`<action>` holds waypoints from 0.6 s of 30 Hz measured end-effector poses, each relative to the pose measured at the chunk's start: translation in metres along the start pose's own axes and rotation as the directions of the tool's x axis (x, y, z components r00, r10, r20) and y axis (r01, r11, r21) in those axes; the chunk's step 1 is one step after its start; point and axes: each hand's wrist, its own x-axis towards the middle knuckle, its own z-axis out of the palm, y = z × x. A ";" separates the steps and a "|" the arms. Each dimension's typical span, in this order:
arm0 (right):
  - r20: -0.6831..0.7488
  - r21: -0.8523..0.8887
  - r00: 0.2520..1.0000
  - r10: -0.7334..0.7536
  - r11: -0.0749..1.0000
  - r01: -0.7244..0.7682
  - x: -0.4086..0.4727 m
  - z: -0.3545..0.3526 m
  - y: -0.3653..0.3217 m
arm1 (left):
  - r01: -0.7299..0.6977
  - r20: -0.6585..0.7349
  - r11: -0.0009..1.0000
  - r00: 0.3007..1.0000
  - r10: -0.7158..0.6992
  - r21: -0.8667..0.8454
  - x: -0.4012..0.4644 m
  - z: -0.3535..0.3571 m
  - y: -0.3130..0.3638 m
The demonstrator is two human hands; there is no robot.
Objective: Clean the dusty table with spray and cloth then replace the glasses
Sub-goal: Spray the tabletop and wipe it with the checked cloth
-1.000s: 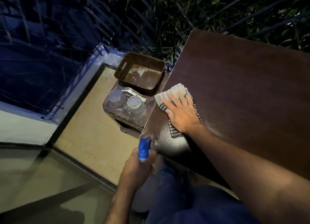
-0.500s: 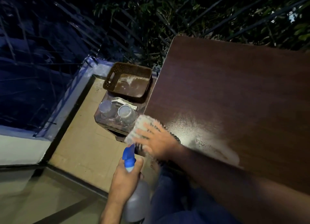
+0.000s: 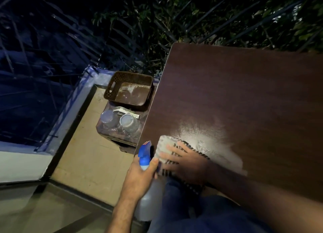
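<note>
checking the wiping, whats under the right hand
The striped cloth, pressed flat on the table near its corner. The tabletop beneath the cloth is covered, so its state cannot be seen.

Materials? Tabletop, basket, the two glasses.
Tabletop: dark wood-grain, likely laminate; smooth, faint sheen, straight grain lines. Basket: brown moulded plastic; perforated walls, cut-out handle. Glasses: clear, glass or plastic, cannot tell; see-through, upside down.
</note>
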 end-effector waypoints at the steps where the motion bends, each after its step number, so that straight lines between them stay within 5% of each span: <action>1: 0.021 0.000 1.000 -0.014 1.000 0.014 -0.010 0.004 0.000 | -0.008 0.018 1.000 1.000 0.007 0.010 0.002 0.004 0.001; 5: -0.032 0.037 0.999 0.018 0.999 -0.016 -0.024 -0.001 0.032 | -0.027 0.090 0.998 0.996 0.022 0.056 0.008 0.016 0.005; 8: -0.008 0.027 0.974 0.225 0.974 -0.225 -0.019 -0.015 0.077 | -0.050 0.114 0.995 0.993 0.039 0.090 0.009 0.019 0.010; 14: -0.026 0.026 0.777 0.629 0.777 -0.628 -0.008 -0.037 0.128 | -0.074 0.133 0.992 0.989 0.060 0.103 0.003 0.019 0.023; 18: -0.024 0.068 0.821 0.570 0.821 -0.567 -0.011 -0.033 0.082 | -0.107 0.158 0.988 0.984 0.088 0.115 0.004 0.017 0.034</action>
